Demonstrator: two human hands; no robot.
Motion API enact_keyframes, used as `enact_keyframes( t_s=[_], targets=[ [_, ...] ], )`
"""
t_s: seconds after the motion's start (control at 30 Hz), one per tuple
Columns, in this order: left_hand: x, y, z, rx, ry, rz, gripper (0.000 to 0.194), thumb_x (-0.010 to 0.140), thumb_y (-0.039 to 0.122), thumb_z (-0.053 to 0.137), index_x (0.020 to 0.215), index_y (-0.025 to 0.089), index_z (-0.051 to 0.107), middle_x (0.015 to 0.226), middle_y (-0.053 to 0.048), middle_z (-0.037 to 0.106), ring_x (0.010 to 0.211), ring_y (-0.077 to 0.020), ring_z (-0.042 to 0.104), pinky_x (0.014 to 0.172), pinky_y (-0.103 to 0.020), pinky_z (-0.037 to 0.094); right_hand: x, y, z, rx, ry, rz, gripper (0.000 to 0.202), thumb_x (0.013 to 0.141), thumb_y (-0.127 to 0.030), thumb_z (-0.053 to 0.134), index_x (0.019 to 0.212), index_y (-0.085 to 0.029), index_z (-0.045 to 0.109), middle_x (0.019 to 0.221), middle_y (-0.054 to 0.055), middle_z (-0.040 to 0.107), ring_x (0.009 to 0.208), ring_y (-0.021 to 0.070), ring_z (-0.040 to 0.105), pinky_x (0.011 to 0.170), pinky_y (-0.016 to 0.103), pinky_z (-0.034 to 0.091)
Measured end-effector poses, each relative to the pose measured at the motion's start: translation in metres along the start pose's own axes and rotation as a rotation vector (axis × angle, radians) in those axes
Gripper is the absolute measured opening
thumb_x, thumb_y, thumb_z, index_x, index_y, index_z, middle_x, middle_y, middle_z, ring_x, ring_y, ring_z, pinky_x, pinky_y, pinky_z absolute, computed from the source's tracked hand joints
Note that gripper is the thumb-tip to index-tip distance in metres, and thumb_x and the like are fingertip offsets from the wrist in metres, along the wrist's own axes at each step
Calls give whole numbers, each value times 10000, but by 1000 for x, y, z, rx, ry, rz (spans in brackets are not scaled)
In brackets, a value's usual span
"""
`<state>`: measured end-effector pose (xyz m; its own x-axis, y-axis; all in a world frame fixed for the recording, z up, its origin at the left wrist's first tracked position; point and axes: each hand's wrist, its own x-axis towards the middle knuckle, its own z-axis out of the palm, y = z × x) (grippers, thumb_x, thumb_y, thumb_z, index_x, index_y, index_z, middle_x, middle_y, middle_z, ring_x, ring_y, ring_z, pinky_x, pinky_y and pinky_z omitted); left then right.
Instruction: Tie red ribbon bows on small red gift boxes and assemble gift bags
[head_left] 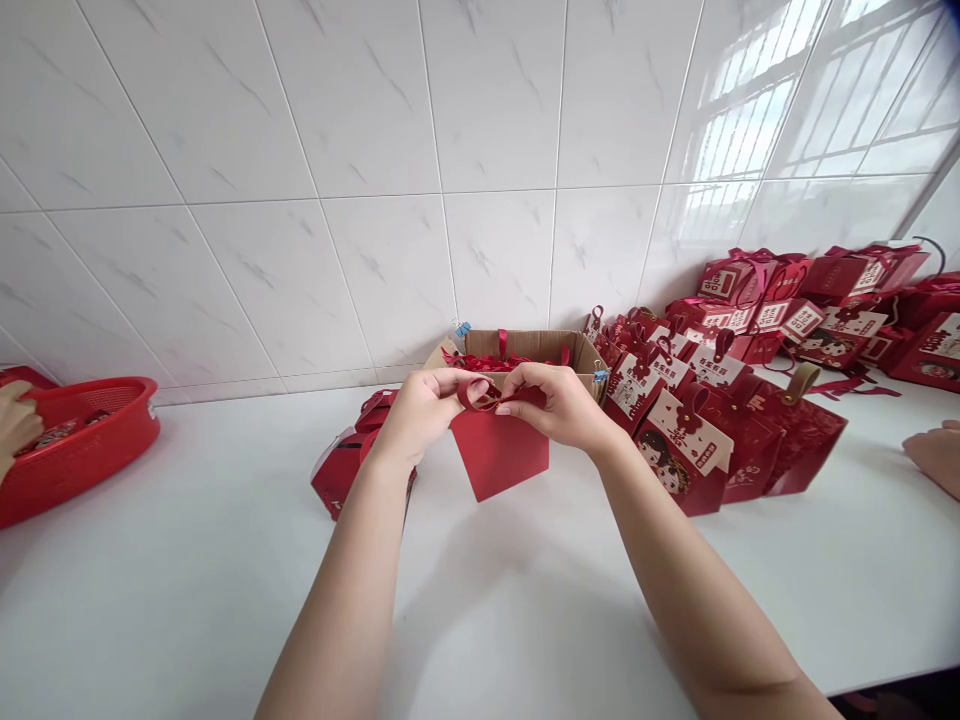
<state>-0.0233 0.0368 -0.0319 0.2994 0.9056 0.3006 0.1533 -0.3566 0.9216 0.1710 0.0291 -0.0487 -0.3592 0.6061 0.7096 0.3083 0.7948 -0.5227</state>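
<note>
- Both hands pinch narrowly: the left hand point(424, 415) and the right hand point(559, 405) meet fingertip to fingertip on a thin red strap loop point(472, 393). Whether either one also bears on the panel underneath is hidden.
- The red gift box point(502, 455) is directly below the grip, plain face towards the wearer; whether it rests on the white table point(525, 620) cannot be told.
- The strap could slip or spring open, I judge, because so little of it sits between the fingertips.
- Uneven pulling by the two hands might twist the loop or crease the card at the top edge, where the fingers crowd together.
- If the box hangs from the strap alone, a loosened pinch could let it drop or tip.
- Just behind the grip, the open cardboard carton point(581, 350) holds red ribbons point(499, 365); a backward nudge could snag one or shift the carton.
- Beside the left wrist, dark red boxes point(346, 472) could be knocked by a sweeping forearm.
- Right of the grip, the closely packed gift bags point(686, 455) might topple together if the right elbow swings outward.
</note>
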Motion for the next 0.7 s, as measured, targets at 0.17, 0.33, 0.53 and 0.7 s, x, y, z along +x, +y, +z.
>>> enact_keyframes(
  t_s=[0.17, 0.33, 0.53, 0.7],
  targets=[
    [0, 1, 2, 6, -24, -8, 334, 724, 428, 734, 957, 190, 743, 932, -67, 729, 933, -213, 632, 875, -342, 489, 0, 1, -1, 9, 4, 7, 68, 806, -200, 642, 769, -195, 585, 801, 6, 648, 756, 143, 601, 685, 269, 479],
    [-2, 6, 5, 24, -45, -19, 304, 742, 411, 716, 944, 184, 740, 934, -67, 726, 946, -219, 629, 851, -326, 490, 0, 1, -2, 2, 0, 19, 67, 809, -222, 639, 787, -198, 580, 818, 17, 648, 768, 154, 604, 691, 283, 483],
    [-5, 14, 8, 52, -78, -9, 226, 765, 402, 682, 718, 181, 688, 817, -30, 702, 864, -201, 617, 789, -294, 483, 0, 1, -2, -23, 20, 11, 74, 810, -226, 636, 784, -199, 572, 812, 13, 641, 741, 145, 588, 652, 272, 465],
    [-7, 14, 6, 131, -107, 28, 237, 827, 406, 601, 838, 183, 682, 942, -47, 690, 962, -213, 595, 829, -300, 466, 1, 3, -3, -65, 38, 27, 89, 817, -234, 624, 764, -198, 562, 789, 14, 629, 718, 142, 570, 634, 268, 455]
  ],
)
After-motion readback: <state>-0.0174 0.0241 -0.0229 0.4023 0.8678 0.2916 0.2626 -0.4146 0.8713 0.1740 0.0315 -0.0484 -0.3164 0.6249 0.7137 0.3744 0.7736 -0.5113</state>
